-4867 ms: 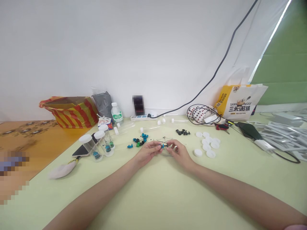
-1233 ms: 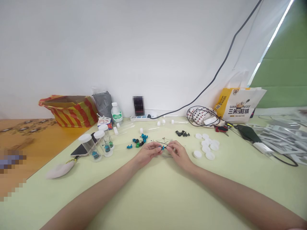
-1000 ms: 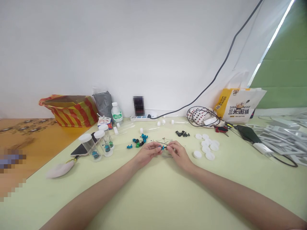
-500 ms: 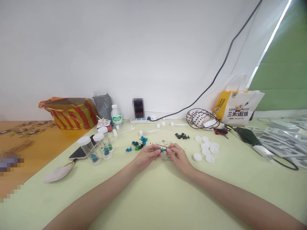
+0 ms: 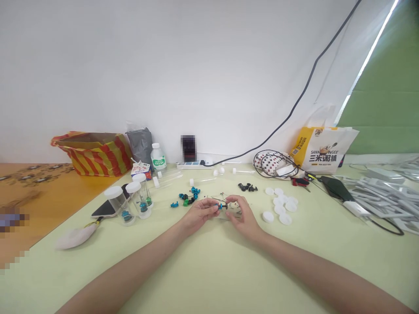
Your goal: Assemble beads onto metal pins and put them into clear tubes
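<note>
My left hand (image 5: 199,214) pinches a small blue and black part (image 5: 221,206) on a thin metal rod, above the middle of the pale green table (image 5: 209,270). At the black end of that part is my right hand (image 5: 241,216), its thumb and forefinger apart around it. Thin metal pieces (image 5: 234,203) lie behind the fingers, partly hidden. Left of the hands sits a pile of blue, black and green parts (image 5: 191,196). Small black parts (image 5: 248,187) are behind the right hand, and several white round caps (image 5: 279,203) lie to its right.
Capped clear jars (image 5: 120,207) with blue and green parts stand at left, beside a phone (image 5: 108,209). Clear tubes (image 5: 204,180), a white bottle (image 5: 159,157) and a power strip (image 5: 193,165) are behind. Grey frames (image 5: 389,192) are piled at right.
My right thumb and forefinger have spread apart, and more of the blue and black part shows between the hands. The view has shifted slightly.
</note>
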{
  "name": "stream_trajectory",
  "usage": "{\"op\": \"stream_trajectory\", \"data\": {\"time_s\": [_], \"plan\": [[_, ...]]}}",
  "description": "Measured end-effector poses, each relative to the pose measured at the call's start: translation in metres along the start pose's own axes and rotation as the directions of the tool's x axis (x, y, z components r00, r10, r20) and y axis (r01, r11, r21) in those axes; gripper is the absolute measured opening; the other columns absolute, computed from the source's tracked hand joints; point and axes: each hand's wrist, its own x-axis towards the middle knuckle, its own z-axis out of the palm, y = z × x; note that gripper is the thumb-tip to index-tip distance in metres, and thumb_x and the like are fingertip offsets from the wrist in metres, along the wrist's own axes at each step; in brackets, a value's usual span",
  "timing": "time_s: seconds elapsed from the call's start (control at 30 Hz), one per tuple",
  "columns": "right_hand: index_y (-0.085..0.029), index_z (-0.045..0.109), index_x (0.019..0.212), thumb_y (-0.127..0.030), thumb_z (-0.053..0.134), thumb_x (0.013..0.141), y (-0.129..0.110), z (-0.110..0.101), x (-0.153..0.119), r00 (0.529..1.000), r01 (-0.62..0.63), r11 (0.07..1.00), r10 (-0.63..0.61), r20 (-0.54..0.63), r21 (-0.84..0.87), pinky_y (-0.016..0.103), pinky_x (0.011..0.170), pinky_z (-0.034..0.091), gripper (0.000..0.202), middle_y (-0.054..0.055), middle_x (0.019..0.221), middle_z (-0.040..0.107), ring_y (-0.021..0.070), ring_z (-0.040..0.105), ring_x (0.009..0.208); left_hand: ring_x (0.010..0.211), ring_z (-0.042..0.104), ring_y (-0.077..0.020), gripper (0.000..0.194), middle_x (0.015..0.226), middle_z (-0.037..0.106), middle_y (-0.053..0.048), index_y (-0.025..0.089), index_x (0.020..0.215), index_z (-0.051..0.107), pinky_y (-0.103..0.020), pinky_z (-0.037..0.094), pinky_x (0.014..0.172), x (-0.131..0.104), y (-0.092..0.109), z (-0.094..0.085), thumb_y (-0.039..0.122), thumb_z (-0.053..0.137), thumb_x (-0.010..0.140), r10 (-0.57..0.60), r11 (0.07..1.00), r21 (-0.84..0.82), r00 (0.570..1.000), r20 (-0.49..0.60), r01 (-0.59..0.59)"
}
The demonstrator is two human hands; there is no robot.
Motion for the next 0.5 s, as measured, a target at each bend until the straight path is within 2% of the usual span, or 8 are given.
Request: {"op": "stream_trajectory", "data": {"time_s": [0.27,0.5], "plan": [[-0.024,0.05,0.101,-0.02,0.052,0.077,0.0014,-0.0001,0.001,1.0,-0.007,0.999,0.007,0.014,0.035,0.038,0.09,0.036,0.025,0.004,0.1,0.057,0.0216,0.047,0.103,0.07,0.06,-0.012,0.018,0.081,0.066,-0.003,0.014,0.078,0.066,-0.025,0.045,0.071,-0.0012,0.0018,0.0031,0.016,0.074,0.062,0.004,1.0,0.018,1.0,-0.004,-0.004],[-0.024,0.051,0.099,-0.022,0.051,0.078,0.0024,0.0008,0.0015,1.0,-0.013,0.999,0.013,0.016,0.04,0.035,0.083,0.041,0.021,0.004,0.098,0.057,0.0208,0.05,0.099,0.07,0.06,-0.0119,0.018,0.08,0.067,-0.004,0.014,0.078,0.067,-0.025,0.044,0.072,-0.001,0.0008,0.0027,0.016,0.074,0.062,0.005,1.0,0.015,1.0,-0.002,-0.005]]}}
